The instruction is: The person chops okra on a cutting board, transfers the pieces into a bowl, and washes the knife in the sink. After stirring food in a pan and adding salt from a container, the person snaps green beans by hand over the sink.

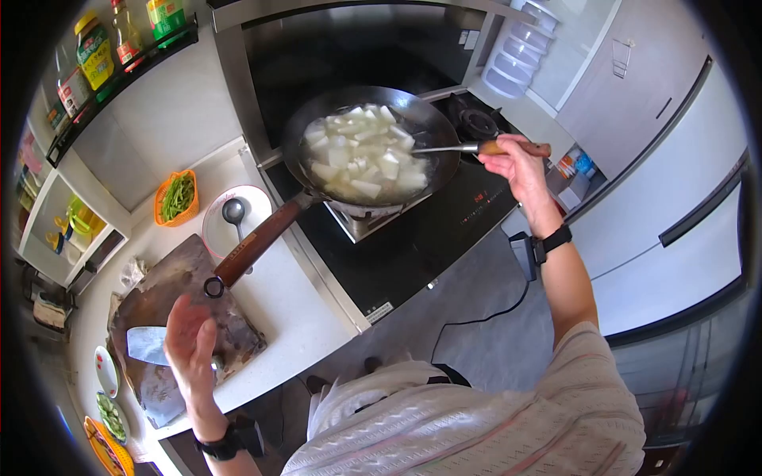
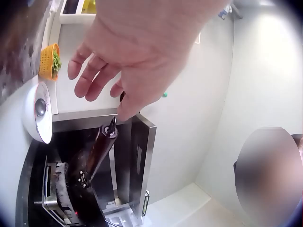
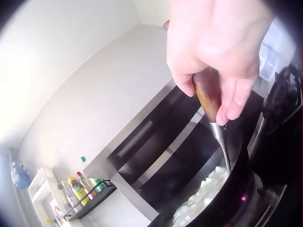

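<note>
The head view looks forward and steeply down from above the knitted shirt (image 1: pixel 468 412), far enough back to take in 2 hands, the pan (image 1: pixel 436 170) and the desk (image 1: pixel 294 305); its edges curve and darken.

The left wrist view sits close to the left hand (image 1: pixel 190 341), which fills its top, and faces past the fingers (image 2: pixel 87 78) toward the pan handle (image 2: pixel 101 152). It shares that handle and the orange basket (image 2: pixel 49 61) with the head view.

The right wrist view, close at the right hand (image 3: pixel 218 56), looks along the wooden-handled utensil (image 3: pixel 208 94) toward the pan, tilted. It shares the utensil, white pieces (image 3: pixel 203 194) and bottle rack (image 3: pixel 92 203) with the head view.
</note>
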Demonstrator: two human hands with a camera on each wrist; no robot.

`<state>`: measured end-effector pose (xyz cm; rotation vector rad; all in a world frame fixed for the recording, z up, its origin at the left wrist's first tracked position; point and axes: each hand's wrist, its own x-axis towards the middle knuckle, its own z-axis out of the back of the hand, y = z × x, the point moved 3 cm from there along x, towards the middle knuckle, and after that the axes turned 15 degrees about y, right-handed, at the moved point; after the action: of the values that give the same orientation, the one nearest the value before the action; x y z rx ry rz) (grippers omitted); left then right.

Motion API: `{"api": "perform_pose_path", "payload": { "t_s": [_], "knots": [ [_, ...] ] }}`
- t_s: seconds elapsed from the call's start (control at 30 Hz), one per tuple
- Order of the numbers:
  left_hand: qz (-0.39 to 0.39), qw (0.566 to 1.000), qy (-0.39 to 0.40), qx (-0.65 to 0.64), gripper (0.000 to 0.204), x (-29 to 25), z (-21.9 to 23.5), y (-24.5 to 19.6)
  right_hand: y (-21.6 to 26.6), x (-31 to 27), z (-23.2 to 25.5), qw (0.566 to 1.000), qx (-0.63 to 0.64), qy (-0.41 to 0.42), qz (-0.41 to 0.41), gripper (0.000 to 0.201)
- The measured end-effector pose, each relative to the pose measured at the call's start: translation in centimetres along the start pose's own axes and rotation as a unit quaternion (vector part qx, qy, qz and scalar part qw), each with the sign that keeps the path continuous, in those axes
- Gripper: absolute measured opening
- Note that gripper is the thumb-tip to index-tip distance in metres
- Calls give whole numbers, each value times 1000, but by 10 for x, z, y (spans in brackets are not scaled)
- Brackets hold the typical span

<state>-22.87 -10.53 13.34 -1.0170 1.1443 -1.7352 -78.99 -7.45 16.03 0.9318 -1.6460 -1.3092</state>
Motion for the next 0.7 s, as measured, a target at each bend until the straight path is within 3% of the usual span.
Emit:
{"api": "perform_pose_path", "payload": {
  "t_s": [0.1,0.43,0.63,0.7],
  "knots": [
    [3,999,32,-34,41,21,-13,5,-9,4,-13,998,55,10,-9,23],
    [2,993,36,-110,38,36,-30,14,49,-3,-38,997,-20,38,65,26],
    [-4,993,34,-115,39,37,-32,12,79,1,-44,982,-139,67,109,23],
    [-10,993,32,-116,39,38,-31,16,90,7,-39,957,-227,103,150,20]
  ]
}}
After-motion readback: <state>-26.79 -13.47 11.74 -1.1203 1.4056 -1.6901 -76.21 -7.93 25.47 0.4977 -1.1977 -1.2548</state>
